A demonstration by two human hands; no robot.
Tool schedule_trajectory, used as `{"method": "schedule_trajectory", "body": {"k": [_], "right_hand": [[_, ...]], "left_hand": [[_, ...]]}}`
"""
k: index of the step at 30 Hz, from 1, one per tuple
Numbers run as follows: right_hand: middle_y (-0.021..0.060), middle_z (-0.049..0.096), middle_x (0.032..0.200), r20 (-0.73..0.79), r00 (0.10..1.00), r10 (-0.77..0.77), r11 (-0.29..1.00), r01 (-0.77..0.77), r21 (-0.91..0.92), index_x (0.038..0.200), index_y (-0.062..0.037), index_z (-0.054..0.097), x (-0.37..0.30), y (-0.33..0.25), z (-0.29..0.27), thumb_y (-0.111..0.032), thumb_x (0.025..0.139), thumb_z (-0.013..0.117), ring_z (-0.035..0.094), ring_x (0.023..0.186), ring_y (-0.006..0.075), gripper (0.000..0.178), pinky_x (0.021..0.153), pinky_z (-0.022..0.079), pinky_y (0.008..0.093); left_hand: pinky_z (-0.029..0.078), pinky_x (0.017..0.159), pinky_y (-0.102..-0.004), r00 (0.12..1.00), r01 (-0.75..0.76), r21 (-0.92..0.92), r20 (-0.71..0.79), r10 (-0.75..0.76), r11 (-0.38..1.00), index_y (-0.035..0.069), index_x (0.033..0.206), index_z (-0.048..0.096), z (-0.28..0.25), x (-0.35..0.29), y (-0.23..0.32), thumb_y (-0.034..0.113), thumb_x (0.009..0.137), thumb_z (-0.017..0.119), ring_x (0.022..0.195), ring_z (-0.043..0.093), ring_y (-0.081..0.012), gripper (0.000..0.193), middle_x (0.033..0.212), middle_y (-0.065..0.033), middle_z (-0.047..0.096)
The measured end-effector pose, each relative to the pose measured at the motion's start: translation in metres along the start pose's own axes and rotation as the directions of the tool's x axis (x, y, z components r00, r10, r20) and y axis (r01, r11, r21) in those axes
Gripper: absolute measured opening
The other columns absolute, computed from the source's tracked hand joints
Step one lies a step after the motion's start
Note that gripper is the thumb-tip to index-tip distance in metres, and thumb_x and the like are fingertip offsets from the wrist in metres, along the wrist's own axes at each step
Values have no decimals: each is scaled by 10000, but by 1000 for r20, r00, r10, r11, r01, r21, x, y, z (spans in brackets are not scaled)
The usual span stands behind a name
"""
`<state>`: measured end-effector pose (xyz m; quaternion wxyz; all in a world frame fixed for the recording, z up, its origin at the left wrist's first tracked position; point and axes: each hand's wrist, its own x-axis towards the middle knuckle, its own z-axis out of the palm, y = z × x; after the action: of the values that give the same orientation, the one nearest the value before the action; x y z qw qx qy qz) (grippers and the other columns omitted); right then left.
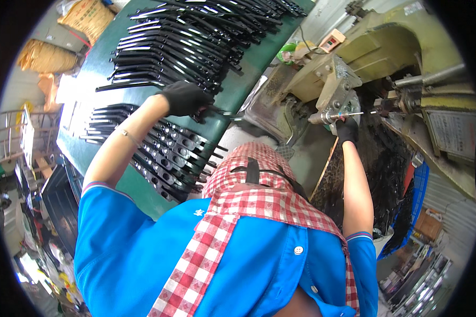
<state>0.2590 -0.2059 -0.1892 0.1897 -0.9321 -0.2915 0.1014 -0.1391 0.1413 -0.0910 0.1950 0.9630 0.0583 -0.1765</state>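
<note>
My left hand, in a black glove, is above the green table, its fingers closed round a dark metal part with a shiny end that sticks out to the right. Beyond it lie long rows of bent black metal bars. Flat-ended black bars with round holes are laid out below my left forearm. My right hand, also gloved in black, is at the machine, just under a silver cylinder with a thin rod. Its fingers are curled, and what they grip is hidden.
A greenish machine fills the right, with a switch box at its top. Below it sit a dark, oily tray and a blue bin. A foot pedal is on the floor. Woven sacks stand far left.
</note>
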Motion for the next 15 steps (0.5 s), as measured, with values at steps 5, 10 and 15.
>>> {"method": "schedule_trajectory", "body": {"k": [5, 10, 15], "right_hand": [[205, 665, 804, -53, 994, -91, 994, 94, 61, 867, -12, 659, 12, 35, 15, -204, 744, 665, 671, 803, 311, 229, 685, 488, 393], [65, 621, 729, -4, 999, 53, 636, -31, 771, 895, -41, 625, 18, 49, -4, -219, 855, 655, 595, 597, 188, 186, 614, 484, 295], [30, 566, 812, 34, 997, -64, 59, -31, 998, 952, -41, 580, -37, -56, -80, -127, 891, 646, 568, 734, 138, 125, 670, 508, 312]], "left_hand": [[494, 820, -417, 946, 271, 8, -190, -264, 963, 146, 1015, 684, 60, -69, -55, 112, 782, 599, 923, 627, -331, 251, 1005, -94, 660], [471, 879, -392, 696, 344, -310, -549, -462, 886, 105, 980, 671, 108, -88, -48, 264, 860, 600, 1004, 595, -303, 211, 1037, -80, 645], [457, 926, -402, 694, 531, -17, -564, -447, 847, 167, 1156, 600, 94, -81, -39, 237, 819, 641, 1094, 559, -325, 347, 1211, -51, 574]]}}
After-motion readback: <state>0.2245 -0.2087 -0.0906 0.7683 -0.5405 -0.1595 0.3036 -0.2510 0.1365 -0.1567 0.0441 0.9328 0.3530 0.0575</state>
